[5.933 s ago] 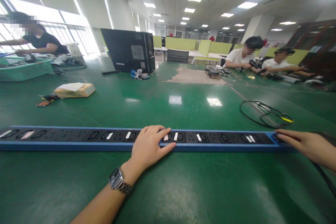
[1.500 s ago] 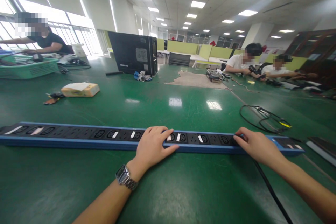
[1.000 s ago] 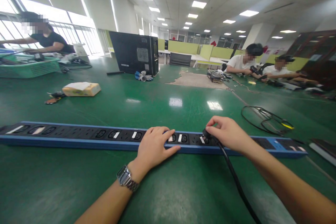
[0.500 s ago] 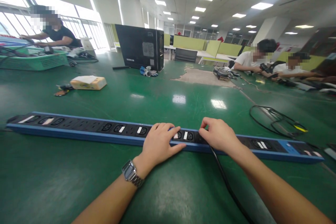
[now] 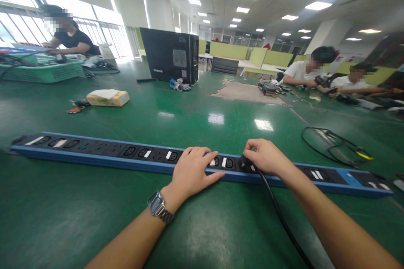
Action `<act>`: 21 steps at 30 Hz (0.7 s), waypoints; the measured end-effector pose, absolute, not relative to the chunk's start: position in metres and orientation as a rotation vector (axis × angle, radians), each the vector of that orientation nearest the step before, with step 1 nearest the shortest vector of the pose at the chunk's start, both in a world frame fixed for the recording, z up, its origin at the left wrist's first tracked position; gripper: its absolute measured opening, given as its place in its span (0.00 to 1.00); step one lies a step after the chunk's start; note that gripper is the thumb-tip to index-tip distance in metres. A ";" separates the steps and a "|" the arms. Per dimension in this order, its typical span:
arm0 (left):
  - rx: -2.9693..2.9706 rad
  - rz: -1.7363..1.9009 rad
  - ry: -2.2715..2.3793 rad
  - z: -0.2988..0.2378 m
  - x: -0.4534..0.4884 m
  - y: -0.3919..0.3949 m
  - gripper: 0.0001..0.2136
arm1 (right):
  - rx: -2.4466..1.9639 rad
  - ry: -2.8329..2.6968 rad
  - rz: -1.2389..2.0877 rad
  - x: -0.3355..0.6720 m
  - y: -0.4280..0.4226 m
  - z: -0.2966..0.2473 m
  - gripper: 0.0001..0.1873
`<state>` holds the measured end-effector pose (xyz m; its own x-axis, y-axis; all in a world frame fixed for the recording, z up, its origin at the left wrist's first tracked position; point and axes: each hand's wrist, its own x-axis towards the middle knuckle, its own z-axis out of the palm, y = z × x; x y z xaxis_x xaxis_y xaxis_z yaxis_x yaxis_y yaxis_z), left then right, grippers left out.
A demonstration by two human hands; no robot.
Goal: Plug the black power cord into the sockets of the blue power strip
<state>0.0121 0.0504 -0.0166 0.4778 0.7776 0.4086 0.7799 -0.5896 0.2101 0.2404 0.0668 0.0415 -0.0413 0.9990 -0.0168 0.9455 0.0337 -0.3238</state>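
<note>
A long blue and black power strip [image 5: 120, 149] lies across the green table, with rows of sockets and several white labels. My left hand [image 5: 194, 168] rests over its middle, thumb along the near side and fingers over the top toward the far edge, gripping it. To the right, my right hand [image 5: 265, 156] pinches a black plug [image 5: 244, 162] at the strip's sockets. My fingers partly cover the plug, and I cannot tell how far it sits in a socket. Its black power cable [image 5: 277, 210] runs down toward the near edge.
Beyond the strip are a tissue pack [image 5: 109, 97], a black computer case [image 5: 168, 56], blue-grey gloves [image 5: 179, 85] and a coiled black cable [image 5: 334, 145]. A green basket [image 5: 53, 71] stands at left. One person sits at left and two at right.
My right hand has shifted slightly right and tilted, so more of the black plug shows. My left hand stays in place on the strip.
</note>
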 end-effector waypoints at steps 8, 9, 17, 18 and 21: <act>-2.693 -0.779 -1.410 -0.017 0.012 0.050 0.25 | -2.207 -2.067 0.196 0.215 0.059 0.048 0.10; -2.691 -0.790 -1.407 -0.017 0.012 0.050 0.25 | -2.217 -2.063 0.184 0.214 0.058 0.048 0.10; -2.691 -0.837 -1.397 -0.017 0.012 0.049 0.24 | -2.200 -2.038 0.131 0.214 0.044 0.034 0.10; -2.689 -0.843 -1.395 -0.017 0.012 0.049 0.24 | -2.194 -2.034 0.122 0.213 0.041 0.031 0.10; -2.688 -0.838 -1.396 -0.017 0.012 0.049 0.24 | -2.179 -2.007 0.075 0.211 0.033 0.024 0.11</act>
